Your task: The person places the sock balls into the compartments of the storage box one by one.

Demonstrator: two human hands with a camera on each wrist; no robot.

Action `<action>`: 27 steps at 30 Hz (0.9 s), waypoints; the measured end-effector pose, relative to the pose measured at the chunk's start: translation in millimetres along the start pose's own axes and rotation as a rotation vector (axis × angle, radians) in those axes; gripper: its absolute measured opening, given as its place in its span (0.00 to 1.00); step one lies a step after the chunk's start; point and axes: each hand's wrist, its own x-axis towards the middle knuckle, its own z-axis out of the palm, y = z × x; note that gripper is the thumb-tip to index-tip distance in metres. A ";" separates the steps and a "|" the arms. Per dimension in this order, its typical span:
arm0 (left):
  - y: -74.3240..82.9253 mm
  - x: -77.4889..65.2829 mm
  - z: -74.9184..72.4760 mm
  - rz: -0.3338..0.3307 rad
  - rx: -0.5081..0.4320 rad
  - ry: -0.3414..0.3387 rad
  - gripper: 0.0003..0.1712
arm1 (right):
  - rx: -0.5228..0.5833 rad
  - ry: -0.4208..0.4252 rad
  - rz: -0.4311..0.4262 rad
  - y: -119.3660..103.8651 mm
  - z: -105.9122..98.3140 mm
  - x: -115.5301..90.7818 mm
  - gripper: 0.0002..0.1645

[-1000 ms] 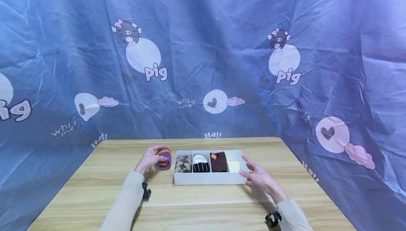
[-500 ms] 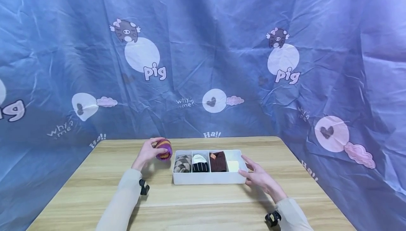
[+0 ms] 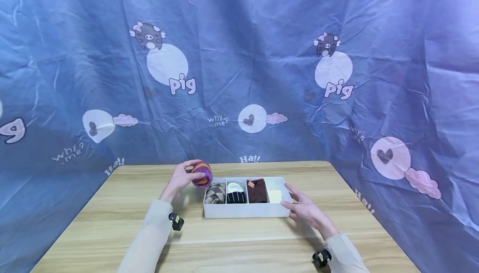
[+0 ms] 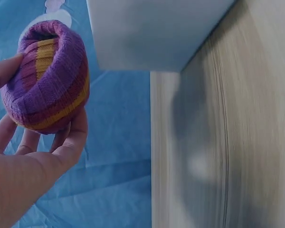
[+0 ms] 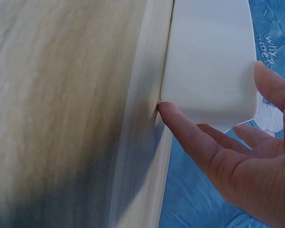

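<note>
Between thumb and fingers, my left hand (image 3: 180,181) holds a rolled sock (image 3: 202,174), purple with maroon and orange stripes. The roll is raised above the table, overlapping the left back corner of a white divided box (image 3: 247,211) in the head view. In the left wrist view the sock's folded cuff (image 4: 57,90) faces the camera, with the thumb on one side and fingers beneath. My right hand (image 3: 307,210) grips the box's right end. Inside the box sit a grey checked sock (image 3: 215,194), a black-and-white sock (image 3: 236,194) and a dark brown sock (image 3: 257,191), each in its own compartment.
The box's rightmost compartment (image 3: 275,185) shows its bare bottom with a pale patch of light. A light wooden table (image 3: 232,248) bears everything, and a blue printed curtain (image 3: 232,69) hangs behind its far edge.
My left hand has lifted the striped sock off the table and brought it right, to the box's left back corner. The right hand and the box stay practically in place.
</note>
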 end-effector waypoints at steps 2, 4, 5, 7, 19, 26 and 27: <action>1.9 -0.6 4.1 0.003 -0.008 -0.007 0.33 | -0.001 0.002 0.000 0.3 0.0 0.3 0.49; 3.4 -0.9 8.7 0.007 -0.015 -0.008 0.32 | 0.003 0.005 -0.002 0.7 0.0 0.2 0.49; 4.0 -0.8 10.8 0.008 -0.019 -0.008 0.32 | 0.005 0.005 -0.004 0.9 0.1 0.2 0.49; 5.2 -0.8 14.8 0.014 -0.027 -0.018 0.32 | 0.010 0.002 -0.007 1.3 0.2 0.0 0.49; 14.5 5.5 34.7 0.033 -0.071 -0.045 0.33 | 0.025 -0.001 0.001 -0.5 1.1 2.1 0.49; 17.4 6.2 51.6 0.042 -0.099 -0.063 0.31 | 0.017 0.011 0.009 -1.0 2.7 3.4 0.49; 16.7 6.6 53.9 0.038 -0.107 -0.070 0.31 | 0.017 0.012 0.011 -1.5 3.2 3.2 0.49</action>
